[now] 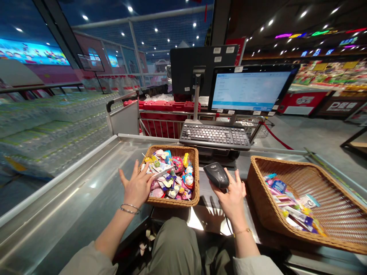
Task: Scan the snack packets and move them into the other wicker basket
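Two wicker baskets: left fingers spread over packets, right fingers around scanner, keyboard beyond.

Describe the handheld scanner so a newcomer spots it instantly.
Start at the lit monitor, drop past the keyboard. Below it the right hand grips the scanner, between the crowded basket and the sparser basket. It alone is dark grey plastic.

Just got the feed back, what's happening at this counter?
A person sits at a checkout counter. The left hand, fingers spread, reaches into the left wicker basket full of small packets; whether it grips one is unclear. The right hand holds a barcode scanner. The right wicker basket holds fewer packets.
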Demonstrator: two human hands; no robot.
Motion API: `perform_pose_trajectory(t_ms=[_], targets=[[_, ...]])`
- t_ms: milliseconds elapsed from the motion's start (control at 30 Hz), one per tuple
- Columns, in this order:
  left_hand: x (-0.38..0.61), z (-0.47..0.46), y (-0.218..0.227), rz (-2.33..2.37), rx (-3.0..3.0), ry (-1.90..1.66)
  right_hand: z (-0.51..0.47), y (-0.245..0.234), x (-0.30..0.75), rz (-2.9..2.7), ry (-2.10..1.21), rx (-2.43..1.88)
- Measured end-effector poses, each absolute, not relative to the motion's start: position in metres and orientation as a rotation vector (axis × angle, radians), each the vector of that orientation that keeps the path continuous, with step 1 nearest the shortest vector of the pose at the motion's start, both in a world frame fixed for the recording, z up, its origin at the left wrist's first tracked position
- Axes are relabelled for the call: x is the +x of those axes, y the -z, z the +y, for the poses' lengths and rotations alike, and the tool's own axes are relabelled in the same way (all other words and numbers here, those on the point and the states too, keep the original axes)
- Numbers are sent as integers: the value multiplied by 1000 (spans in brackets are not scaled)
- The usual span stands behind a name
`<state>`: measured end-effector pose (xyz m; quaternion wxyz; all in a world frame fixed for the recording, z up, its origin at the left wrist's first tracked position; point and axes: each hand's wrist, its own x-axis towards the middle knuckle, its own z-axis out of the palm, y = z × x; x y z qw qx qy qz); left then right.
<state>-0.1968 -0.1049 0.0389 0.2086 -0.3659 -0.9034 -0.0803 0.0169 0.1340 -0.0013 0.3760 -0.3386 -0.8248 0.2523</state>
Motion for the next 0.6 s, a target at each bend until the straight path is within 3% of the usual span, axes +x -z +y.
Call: perform_pose_trajectory(t_ms=[267,600], targets=[[-219,-97,-45,-2753,-989,409,135,0,19,-2109,-638,-874],[-224,-101,-37,-2736,-1000,253,136,3,19,-2113,-607,-869]])
